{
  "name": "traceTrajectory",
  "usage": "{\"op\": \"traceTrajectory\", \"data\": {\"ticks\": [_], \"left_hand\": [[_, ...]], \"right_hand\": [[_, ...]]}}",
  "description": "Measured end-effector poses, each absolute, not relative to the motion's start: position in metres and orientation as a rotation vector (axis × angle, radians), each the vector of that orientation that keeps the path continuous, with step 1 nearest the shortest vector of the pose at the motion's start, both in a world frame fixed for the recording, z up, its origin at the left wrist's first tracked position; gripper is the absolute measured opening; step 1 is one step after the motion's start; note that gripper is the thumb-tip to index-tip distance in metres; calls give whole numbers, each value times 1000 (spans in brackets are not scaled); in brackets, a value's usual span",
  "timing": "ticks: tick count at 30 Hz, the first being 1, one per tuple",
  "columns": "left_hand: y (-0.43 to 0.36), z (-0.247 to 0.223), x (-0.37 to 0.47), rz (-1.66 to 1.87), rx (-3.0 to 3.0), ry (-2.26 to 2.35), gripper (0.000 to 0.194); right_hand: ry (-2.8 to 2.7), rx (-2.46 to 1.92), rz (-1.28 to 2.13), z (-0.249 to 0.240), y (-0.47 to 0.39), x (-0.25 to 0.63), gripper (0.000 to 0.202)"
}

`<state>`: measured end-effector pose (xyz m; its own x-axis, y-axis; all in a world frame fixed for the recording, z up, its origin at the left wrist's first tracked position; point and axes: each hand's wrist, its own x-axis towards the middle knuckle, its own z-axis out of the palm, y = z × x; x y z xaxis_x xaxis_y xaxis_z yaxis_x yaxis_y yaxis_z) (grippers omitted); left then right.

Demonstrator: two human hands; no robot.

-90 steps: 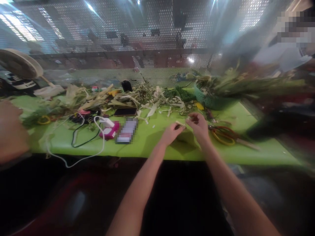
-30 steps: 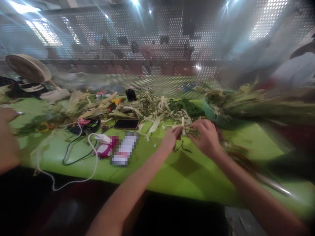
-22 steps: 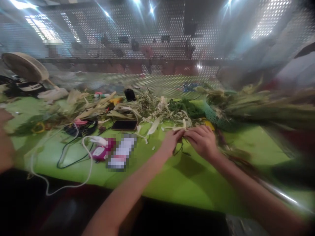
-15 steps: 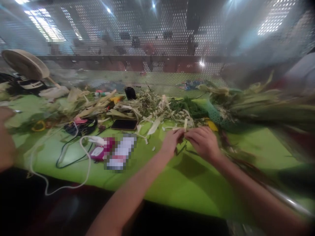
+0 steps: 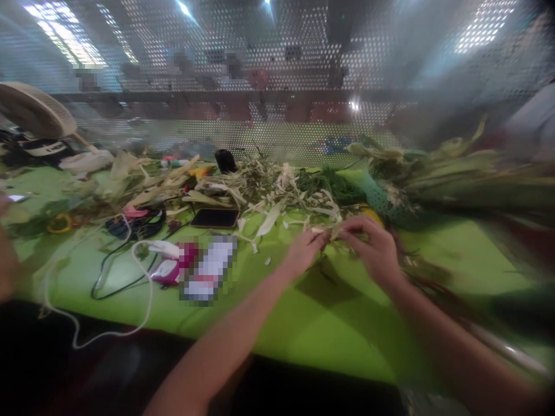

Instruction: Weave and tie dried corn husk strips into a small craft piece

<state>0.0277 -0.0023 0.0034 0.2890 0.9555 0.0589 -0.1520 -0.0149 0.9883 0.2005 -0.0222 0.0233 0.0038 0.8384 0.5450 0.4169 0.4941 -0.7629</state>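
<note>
My left hand [image 5: 304,249] is closed in a pinch on a thin piece of dried corn husk [image 5: 335,232] above the green table. Close on its right, my right hand [image 5: 372,247] has thumb and fingertips together at the other side of that piece. A thin dark strand hangs below my left fingers; its kind is too blurred to make out. Loose pale husk strips [image 5: 271,219] lie just beyond my hands, beside a heap of dry husks and stems [image 5: 260,179] and some dark green strands [image 5: 327,184].
Left of my arms lie a phone with a lit screen [image 5: 210,268], a dark phone [image 5: 214,218], a magenta device [image 5: 176,266] and a white cable [image 5: 150,300]. A teal basket [image 5: 381,199] with long husks stands right. A perforated screen [image 5: 277,133] rises behind; another person's arm [image 5: 5,254] shows left.
My right hand has shifted slightly right, away from my left, and its fingers have lifted a little. The pale piece that stood upright between them now lies lower. The view has turned slightly right.
</note>
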Motion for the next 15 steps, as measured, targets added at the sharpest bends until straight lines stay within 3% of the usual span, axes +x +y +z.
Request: {"op": "traceTrajectory", "data": {"ticks": [6, 15], "left_hand": [[-11, 4, 28, 1019, 1434, 809, 28], [-13, -5, 30, 1027, 1305, 839, 27]], "right_hand": [[-1371, -1076, 828, 15, -17, 203, 10], [-1516, -1186, 549, 27, -28, 199, 14]]}}
